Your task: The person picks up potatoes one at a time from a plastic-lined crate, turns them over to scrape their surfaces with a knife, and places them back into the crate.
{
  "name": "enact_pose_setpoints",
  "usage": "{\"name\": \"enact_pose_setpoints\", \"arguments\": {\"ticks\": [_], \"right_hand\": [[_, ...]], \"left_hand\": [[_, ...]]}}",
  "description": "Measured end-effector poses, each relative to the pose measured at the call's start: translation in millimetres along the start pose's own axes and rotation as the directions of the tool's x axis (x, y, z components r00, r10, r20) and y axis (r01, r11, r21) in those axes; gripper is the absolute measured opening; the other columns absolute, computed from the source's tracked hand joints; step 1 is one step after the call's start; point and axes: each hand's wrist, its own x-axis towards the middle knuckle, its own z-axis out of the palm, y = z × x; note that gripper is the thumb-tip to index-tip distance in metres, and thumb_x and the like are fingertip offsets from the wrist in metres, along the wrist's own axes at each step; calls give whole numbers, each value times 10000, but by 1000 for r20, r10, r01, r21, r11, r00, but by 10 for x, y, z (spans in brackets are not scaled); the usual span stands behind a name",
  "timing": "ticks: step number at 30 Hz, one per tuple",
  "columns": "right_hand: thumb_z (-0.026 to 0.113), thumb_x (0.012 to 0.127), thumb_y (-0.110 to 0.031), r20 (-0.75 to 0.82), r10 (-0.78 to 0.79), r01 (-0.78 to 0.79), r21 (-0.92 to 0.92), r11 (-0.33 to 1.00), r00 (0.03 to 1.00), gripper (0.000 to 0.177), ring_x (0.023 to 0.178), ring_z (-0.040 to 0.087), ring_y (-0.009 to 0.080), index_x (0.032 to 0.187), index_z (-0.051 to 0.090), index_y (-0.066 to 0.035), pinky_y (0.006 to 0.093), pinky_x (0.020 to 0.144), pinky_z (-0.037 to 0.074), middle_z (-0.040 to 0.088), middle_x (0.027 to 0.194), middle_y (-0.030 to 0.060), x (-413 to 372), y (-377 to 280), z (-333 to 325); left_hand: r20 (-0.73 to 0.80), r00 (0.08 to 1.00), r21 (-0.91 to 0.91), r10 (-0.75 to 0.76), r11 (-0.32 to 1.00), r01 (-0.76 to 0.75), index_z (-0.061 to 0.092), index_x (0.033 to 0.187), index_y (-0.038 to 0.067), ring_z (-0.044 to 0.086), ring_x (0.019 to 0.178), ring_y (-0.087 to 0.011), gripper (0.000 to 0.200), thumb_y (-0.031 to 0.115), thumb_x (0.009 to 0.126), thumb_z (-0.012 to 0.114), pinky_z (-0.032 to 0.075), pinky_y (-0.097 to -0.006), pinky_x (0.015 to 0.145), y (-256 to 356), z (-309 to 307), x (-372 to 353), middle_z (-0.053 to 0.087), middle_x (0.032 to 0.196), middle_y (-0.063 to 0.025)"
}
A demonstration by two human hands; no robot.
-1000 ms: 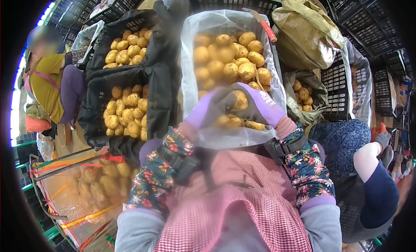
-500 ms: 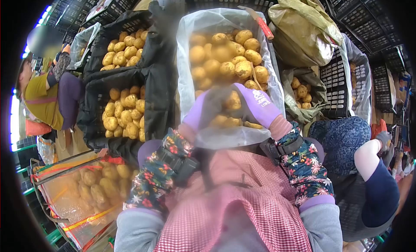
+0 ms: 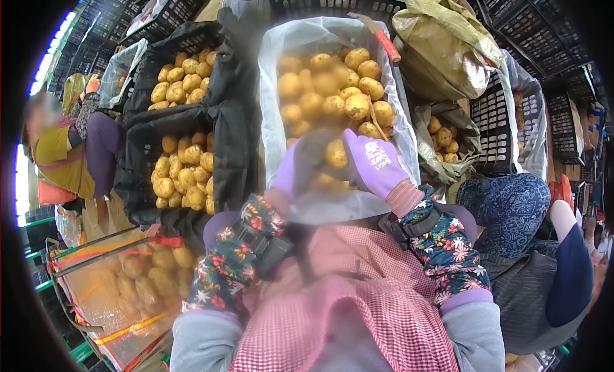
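Observation:
Both of my hands are over a crate lined with a pale translucent bag [image 3: 407, 126], in purple gloves with dark finger and palm areas. Between them is a yellow-brown potato [image 3: 336, 153], its sides against the gloved fingers. My left hand [image 3: 295, 162] is closed at its left side, largely blurred by a smear on the lens. On the other side my right hand [image 3: 377, 164] is closed too, with its fingertips partly hidden. Beyond the hands lie several loose potatoes [image 3: 357, 106] and a thin stick [image 3: 375, 119].
A red-handled tool [image 3: 387, 45] rests on the crate's far right rim. To the left stand two black-lined crates of potatoes [image 3: 185, 174] and a clear bag of potatoes [image 3: 144, 279]. Right are an olive sack [image 3: 441, 46] and a seated person [image 3: 505, 206]. Another person [image 3: 70, 148] sits far left.
The potato and both hands have shifted slightly left and toward me, and the right hand has turned more upright. The person on the right has lowered an arm; the one at left leans differently.

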Motion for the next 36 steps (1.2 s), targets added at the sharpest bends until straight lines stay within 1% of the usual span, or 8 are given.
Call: {"name": "enact_pose_setpoints", "arguments": {"ticks": [6, 8, 11, 14, 18, 22, 29, 36], "right_hand": [[683, 849, -177, -307, -60, 191, 420, 887, 950, 434, 915, 673, 276, 1246, 571, -42, 374, 782, 519, 686, 1012, 168, 10, 130, -45], [672, 920, -141, 22, 213, -113, 896, 429, 977, 280, 934, 629, 132, 1161, 646, -1, 281, 834, 517, 667, 1036, 39, 114, 249, -23], [735, 807, -155, -216, 172, 39, 722, 691, 961, 474, 939, 635, 238, 1233, 588, -8, 346, 816, 518, 649, 1058, 98, 155, 296, -14], [824, 670, -314, -341, -179, 243, 153, 958, 923, 636, 994, 610, 305, 1188, 566, -49, 440, 796, 494, 622, 1035, 132, 69, 36, -146], [832, 629, -296, -244, -93, 105, 35, 994, 965, 670, 967, 601, 293, 1174, 548, -30, 427, 773, 495, 599, 1032, 124, 37, -57, -67], [807, 657, -328, -245, -116, 118, -8, 993, 963, 513, 877, 635, 302, 1029, 605, -38, 418, 726, 507, 635, 941, 129, 46, -57, -30], [720, 756, -304, -158, -28, 69, 258, 964, 987, 267, 762, 627, 280, 853, 631, -72, 391, 669, 497, 619, 773, 104, 53, 42, -29], [640, 924, -401, 128, 275, -236, 883, 407, 953, 384, 755, 512, 59, 990, 636, -22, 279, 692, 478, 565, 803, 21, 192, 164, -42]], "left_hand": [[203, 978, -195, 56, 981, -16, 461, 1368, 53, 673, 1006, -219, 612, 545, 1004, 432, 582, -324, 795, -135, -73, 90, 623, 1214, -106], [256, 963, -530, -82, 822, 211, 510, 1330, 67, 681, 972, -223, 603, 563, 994, 436, 594, -340, 769, -115, -161, 88, 647, 1155, -103], [468, 874, -767, -128, 433, 474, 530, 1317, 76, 674, 916, -199, 624, 595, 983, 434, 568, -322, 703, 12, -164, 150, 657, 1098, -83], [341, 911, -676, -231, 613, 409, 367, 1399, 85, 635, 923, -186, 612, 429, 926, 548, 492, -325, 797, 127, -9, 46, 652, 1060, -80], [366, 918, -366, -153, 883, 293, -59, 1492, 104, 587, 1060, -201, 1004, 143, 858, 719, 427, -381, 985, 58, -34, -16, 646, 1077, -121], [303, 910, -508, -283, 760, 405, 434, 1332, 120, 545, 823, -141, 483, 460, 990, 463, 428, -285, 741, 404, 186, -182, 612, 917, -45], [423, 889, -502, -177, 770, 393, 560, 1266, 97, 631, 966, -206, 500, 502, 1035, 379, 504, -291, 772, -22, 7, 34, 651, 1041, -75], [42, 995, -197, -87, 976, 93, 295, 1465, 58, 666, 1027, -226, 561, 263, 999, 533, 557, -282, 762, 223, 214, -126, 631, 1113, -134]]}}
